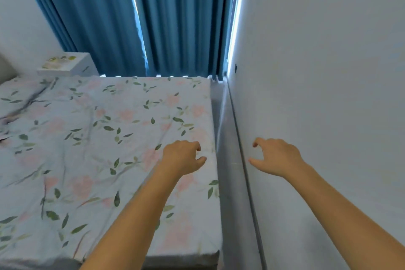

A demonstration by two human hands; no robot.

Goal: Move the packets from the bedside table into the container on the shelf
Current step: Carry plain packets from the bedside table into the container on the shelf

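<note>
A white bedside table (81, 68) stands far off at the upper left, beyond the bed, against the blue curtain. Several pale yellow-green packets (58, 61) lie on its top. My left hand (183, 156) hovers over the bed's right edge with loosely curled fingers and holds nothing. My right hand (277, 156) hangs in front of the white wall, fingers loosely curled, also holding nothing. No shelf or container is in view.
A bed (98, 138) with a floral sheet fills the left and middle. A narrow gap (228, 160) runs between the bed and the white wall (317, 72) on the right. Blue curtains (153, 17) hang at the back.
</note>
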